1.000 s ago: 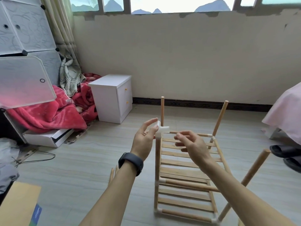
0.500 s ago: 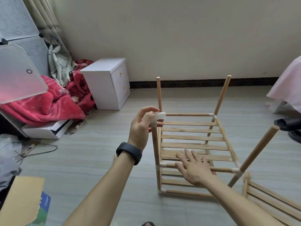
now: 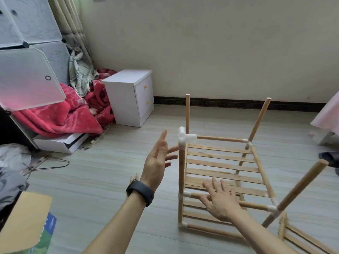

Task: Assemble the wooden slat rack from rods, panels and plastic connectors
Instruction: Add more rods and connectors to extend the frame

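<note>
The wooden rack stands on the floor in the middle of the room. Flat slats go across it, and three rods poke up from its corners. A white plastic connector sits on top of the near left post. The left hand is open with its fingers spread. It is just beside the connector and holds nothing. The right hand is open too. Its straight fingers lie over the front rod and the slats, and I cannot tell if it presses down. Another slat panel lies at the lower right. A white cabinet and a red blanket are off to the left.
</note>
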A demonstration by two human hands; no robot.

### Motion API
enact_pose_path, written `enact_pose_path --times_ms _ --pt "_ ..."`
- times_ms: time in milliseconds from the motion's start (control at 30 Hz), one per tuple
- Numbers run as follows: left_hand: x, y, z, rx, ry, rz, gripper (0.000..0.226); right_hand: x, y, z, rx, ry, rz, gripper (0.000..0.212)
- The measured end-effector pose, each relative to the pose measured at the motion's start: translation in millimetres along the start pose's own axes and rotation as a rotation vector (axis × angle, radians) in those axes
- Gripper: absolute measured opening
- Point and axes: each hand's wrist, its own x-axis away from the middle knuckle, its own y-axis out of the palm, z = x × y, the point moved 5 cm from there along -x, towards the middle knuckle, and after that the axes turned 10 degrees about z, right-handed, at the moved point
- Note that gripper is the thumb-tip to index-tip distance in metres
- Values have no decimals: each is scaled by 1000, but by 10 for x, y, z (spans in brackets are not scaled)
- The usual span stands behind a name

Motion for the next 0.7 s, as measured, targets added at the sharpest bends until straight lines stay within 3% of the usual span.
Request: enact_pose_path --times_ms 100,233,367,467,533,700 --pt "155 -440 -692 -162 -132 112 37 -38 -90 -263 -48 -88 31 87" --pt "612 -1097 -1730 -459 -358 187 26 -85 -134 -574 -63 -195 99 82" --pt "1259 -1576 -2629 -871 -649 90 38 -66 98 -579 158 -262 174 84" --pt "1654 -1666 -3054 -1092 -760 -70 51 -95 162 -582 171 -263 195 86" --pt "1832 -1635 -3226 -1150 -813 -139 55 -92 148 -588 174 -255 218 85" --pt "1993 -1489 -3423 -1116 -901 -119 61 -40 140 -601 163 -267 236 86"
